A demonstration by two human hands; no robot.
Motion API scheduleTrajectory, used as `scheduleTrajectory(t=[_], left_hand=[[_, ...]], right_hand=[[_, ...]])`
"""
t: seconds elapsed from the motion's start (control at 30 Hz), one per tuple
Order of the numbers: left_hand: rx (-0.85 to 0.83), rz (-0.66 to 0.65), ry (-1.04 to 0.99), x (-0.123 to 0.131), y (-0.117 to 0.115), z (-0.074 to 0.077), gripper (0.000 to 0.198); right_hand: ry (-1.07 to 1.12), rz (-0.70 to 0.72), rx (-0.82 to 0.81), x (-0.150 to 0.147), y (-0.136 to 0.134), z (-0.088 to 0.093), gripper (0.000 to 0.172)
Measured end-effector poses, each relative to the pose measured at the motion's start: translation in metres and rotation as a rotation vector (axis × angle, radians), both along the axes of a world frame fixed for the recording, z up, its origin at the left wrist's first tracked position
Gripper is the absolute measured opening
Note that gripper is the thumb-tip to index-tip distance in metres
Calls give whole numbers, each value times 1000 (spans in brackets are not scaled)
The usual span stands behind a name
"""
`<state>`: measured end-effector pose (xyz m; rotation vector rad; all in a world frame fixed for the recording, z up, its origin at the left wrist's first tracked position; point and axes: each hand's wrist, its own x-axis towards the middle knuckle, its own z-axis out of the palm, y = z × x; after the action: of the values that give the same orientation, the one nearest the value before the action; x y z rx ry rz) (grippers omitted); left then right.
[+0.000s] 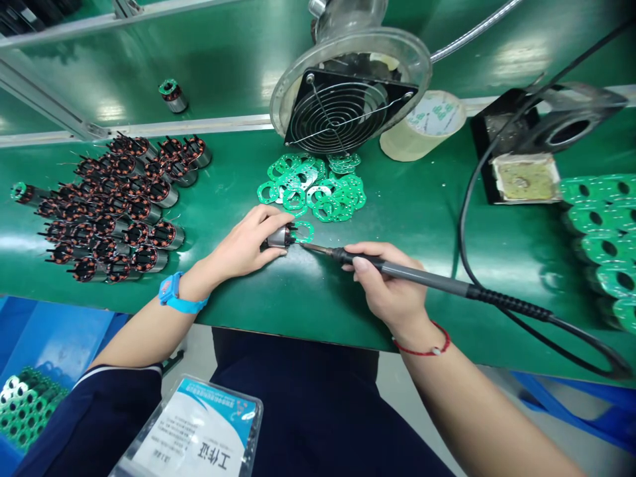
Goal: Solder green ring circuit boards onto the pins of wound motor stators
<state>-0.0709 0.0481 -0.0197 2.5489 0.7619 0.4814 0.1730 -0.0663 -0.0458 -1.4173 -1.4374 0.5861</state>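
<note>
Here's the core (279, 237), mid-frame, lying on its side right in the grasp of the left hand (243, 242), thumb below, fingers above, clamped on its silver shell. Its dark prongs poke out past the fingertips, to the right, and there at the prongs sits a green ring (304, 232); whether they touch, I can't tell. In from the right comes the iron (422, 277), the right hand (392, 285) closed round its grip, the tip just beside the ring's lower edge. Just above the left hand, a heap of rings (318, 189) on the bench (268, 298), under a fan (342, 119) at upper centre. More cores (119, 205) crowd the left of the frame, and a stand (521, 142) fills the upper right.
</note>
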Motion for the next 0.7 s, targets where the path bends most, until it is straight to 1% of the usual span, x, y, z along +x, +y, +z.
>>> scheduleTrajectory(t=[0.13,0.4,0.6,0.7], left_hand=[[12,-2,-20,1,0,0,50],[35,17,10,3,-2,-4,48],[115,8,47,4,-3,-4,46],[139,11,50,5,-4,-4,44]], right_hand=[[14,-24,-11,0,-1,-1,23],[-76,9,43,0,-1,2,15],[-224,79,242,-5,-2,8,7],[-223,78,298,-5,-2,10,9]])
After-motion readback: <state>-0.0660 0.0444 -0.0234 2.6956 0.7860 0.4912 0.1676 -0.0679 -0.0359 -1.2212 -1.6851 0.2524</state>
